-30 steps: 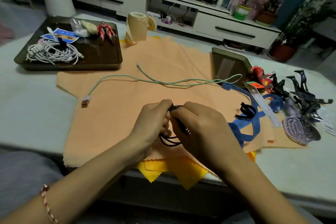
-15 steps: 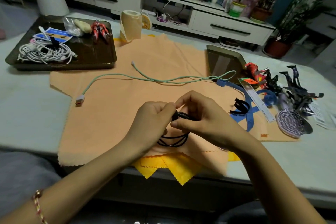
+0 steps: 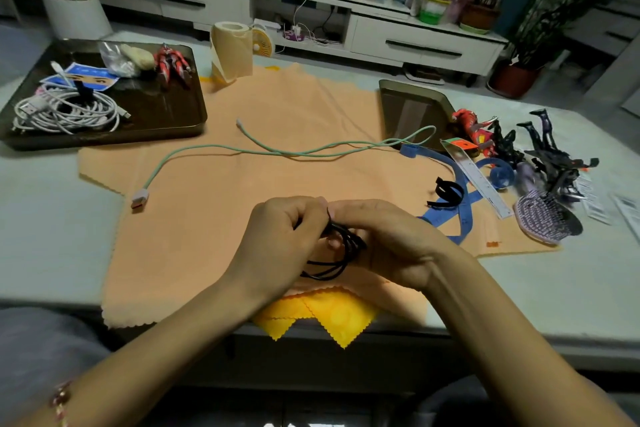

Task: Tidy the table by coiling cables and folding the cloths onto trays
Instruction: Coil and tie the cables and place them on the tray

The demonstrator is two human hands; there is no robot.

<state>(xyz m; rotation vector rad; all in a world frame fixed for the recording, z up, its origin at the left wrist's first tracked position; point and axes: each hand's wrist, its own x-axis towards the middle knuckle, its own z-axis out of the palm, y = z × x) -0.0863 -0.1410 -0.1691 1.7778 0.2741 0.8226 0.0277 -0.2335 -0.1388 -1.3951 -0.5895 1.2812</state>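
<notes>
Both hands meet over the near middle of the orange cloth [image 3: 214,218]. My left hand [image 3: 280,246] and my right hand [image 3: 391,246] each pinch a small coiled black cable [image 3: 332,263], whose loops hang between them. A pale green cable [image 3: 277,151] lies uncoiled across the cloth, its plug at the left. A yellow cloth [image 3: 332,315] pokes out under the orange one at the table's front edge. The dark tray [image 3: 173,114] at the back left holds a coiled white cable [image 3: 65,111]. A second tray [image 3: 412,107] sits at the back right.
A black strap [image 3: 448,192], blue tape [image 3: 460,215] and a ruler [image 3: 478,173] lie right of my hands. Toy figures [image 3: 547,152] and a purple brush [image 3: 543,218] crowd the right side. A paper roll [image 3: 232,52] stands behind the cloth. A red toy [image 3: 173,62] rests on the left tray.
My hands shifted slightly while working the black cable; my right fingers now curl over the coil's top. The camera view moved a little.
</notes>
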